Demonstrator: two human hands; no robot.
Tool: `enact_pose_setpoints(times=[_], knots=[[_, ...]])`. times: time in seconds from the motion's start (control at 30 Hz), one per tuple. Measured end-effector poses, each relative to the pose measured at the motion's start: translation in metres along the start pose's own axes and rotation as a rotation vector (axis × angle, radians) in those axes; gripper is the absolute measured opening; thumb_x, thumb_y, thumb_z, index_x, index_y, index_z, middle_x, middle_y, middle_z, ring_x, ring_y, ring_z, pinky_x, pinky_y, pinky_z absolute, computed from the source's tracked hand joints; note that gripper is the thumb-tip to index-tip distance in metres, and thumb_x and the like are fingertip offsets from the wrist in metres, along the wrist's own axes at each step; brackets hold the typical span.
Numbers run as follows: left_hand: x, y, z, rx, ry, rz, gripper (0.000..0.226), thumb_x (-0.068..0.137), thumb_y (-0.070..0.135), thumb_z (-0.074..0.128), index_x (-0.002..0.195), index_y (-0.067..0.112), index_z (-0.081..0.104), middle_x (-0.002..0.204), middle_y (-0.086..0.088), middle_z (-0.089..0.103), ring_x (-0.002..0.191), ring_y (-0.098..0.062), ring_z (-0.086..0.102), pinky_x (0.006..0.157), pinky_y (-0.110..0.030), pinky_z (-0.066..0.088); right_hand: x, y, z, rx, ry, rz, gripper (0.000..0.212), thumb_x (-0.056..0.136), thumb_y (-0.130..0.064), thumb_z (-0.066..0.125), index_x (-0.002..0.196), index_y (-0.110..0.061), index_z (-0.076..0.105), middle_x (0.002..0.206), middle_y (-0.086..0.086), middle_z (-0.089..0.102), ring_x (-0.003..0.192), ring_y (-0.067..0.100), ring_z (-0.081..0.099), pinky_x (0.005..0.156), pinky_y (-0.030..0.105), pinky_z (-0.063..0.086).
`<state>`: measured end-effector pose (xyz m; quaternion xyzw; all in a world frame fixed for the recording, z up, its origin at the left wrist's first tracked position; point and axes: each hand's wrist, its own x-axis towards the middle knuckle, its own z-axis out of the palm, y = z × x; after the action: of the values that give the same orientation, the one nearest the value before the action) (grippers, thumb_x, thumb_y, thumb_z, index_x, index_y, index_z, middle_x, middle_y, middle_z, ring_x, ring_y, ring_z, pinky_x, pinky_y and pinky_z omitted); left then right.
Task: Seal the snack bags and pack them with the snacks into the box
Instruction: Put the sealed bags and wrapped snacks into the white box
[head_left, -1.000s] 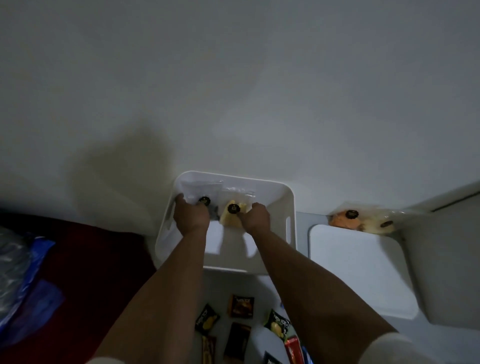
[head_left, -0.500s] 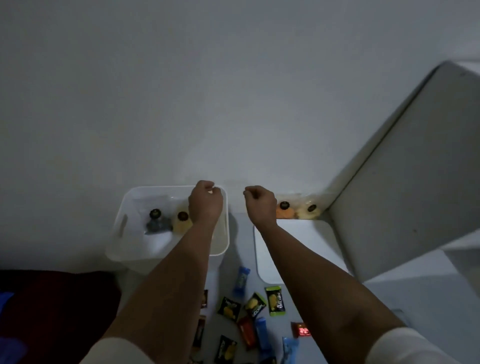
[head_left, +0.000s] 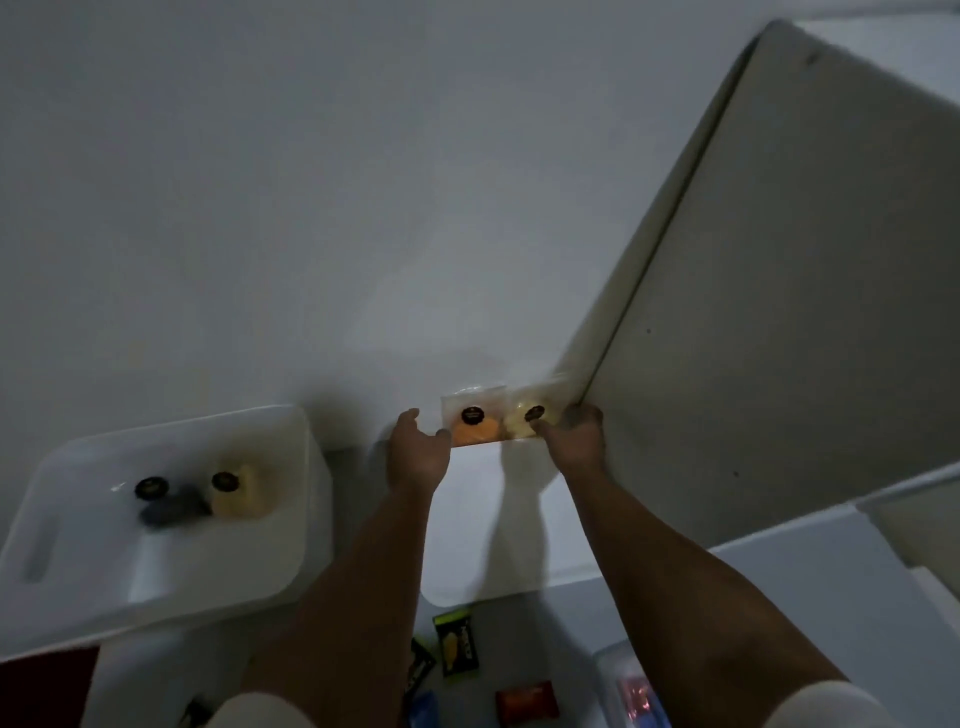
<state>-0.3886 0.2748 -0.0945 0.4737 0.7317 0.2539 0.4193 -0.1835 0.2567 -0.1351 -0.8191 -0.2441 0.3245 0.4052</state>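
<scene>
A pale wall (head_left: 363, 208) fills most of the head view, with a big off-white panel (head_left: 779, 312) leaning in from the right. Below them runs the light worktop (head_left: 810, 582). On its left sits the white box (head_left: 62, 545), open at the top, with two snack bags in it: one with a dark grey snack (head_left: 163, 509) and one with a yellow snack (head_left: 236, 493), side by side and touching. A flat white lid (head_left: 478, 509) lies right of the box, under both forearms.

At the far edge of the lid, against the wall, lie two more clear snack bags: the orange snack bag (head_left: 475, 428) and, just right of it, the pale yellow snack bag (head_left: 527, 418).

The left hand (head_left: 418, 452) has its fingers loosely spread, with one fingertip touching the left edge of the orange snack bag. The right hand (head_left: 574, 436) has its fingers curled at the pale yellow snack bag's right end; whether they pinch it I cannot tell.

Small wrapped snacks lie near the bottom edge, among them a green packet (head_left: 457, 644) and a red packet (head_left: 527, 701).
</scene>
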Motion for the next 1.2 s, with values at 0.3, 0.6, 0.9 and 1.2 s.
enact_pose_setpoints(times=[0.3, 0.6, 0.9, 1.2], knots=[[0.076, -0.022, 0.066, 0.121, -0.033, -0.011, 0.029, 0.086, 0.032, 0.066, 0.098, 0.006, 0.070, 0.103, -0.015, 0.072, 0.100, -0.035, 0.067, 0.087, -0.039, 0.052, 0.077, 0.019, 0.028, -0.067, -0.070, -0.031, 0.066, 0.055, -0.046, 0.088, 0.108, -0.013, 0.067, 0.108, 0.004, 0.070, 0.098, 0.019, 0.066, 0.081, 0.033, 0.056], [0.031, 0.007, 0.027, -0.048, 0.085, 0.156, 0.013, 0.102, 0.014, 0.049, 0.092, 0.016, 0.057, 0.091, -0.007, 0.065, 0.089, -0.031, 0.064, 0.070, -0.028, 0.038, 0.027, -0.002, 0.013, 0.068, -0.070, -0.295, 0.016, 0.093, -0.004, 0.068, 0.082, -0.015, 0.064, 0.079, -0.001, 0.065, 0.075, 0.008, 0.061, 0.079, 0.026, 0.044], [-0.009, 0.021, -0.138, -0.137, 0.311, 0.326, 0.013, 0.102, 0.015, 0.044, 0.100, 0.014, 0.056, 0.095, -0.005, 0.066, 0.088, -0.029, 0.063, 0.077, -0.037, 0.051, -0.102, -0.128, 0.057, 0.191, -0.225, -0.468, 0.006, 0.093, -0.016, 0.066, 0.089, -0.016, 0.070, 0.084, -0.007, 0.068, 0.089, 0.021, 0.066, 0.088, 0.044, 0.056], [0.001, -0.085, -0.284, -0.185, 0.454, 0.032, 0.022, 0.105, 0.017, 0.040, 0.111, 0.006, 0.057, 0.098, -0.010, 0.061, 0.092, -0.030, 0.059, 0.078, -0.036, 0.043, -0.232, -0.162, 0.178, 0.089, -0.531, -0.341, 0.028, 0.091, -0.003, 0.045, 0.091, -0.017, 0.069, 0.102, 0.009, 0.072, 0.094, 0.028, 0.066, 0.075, 0.032, 0.052]])
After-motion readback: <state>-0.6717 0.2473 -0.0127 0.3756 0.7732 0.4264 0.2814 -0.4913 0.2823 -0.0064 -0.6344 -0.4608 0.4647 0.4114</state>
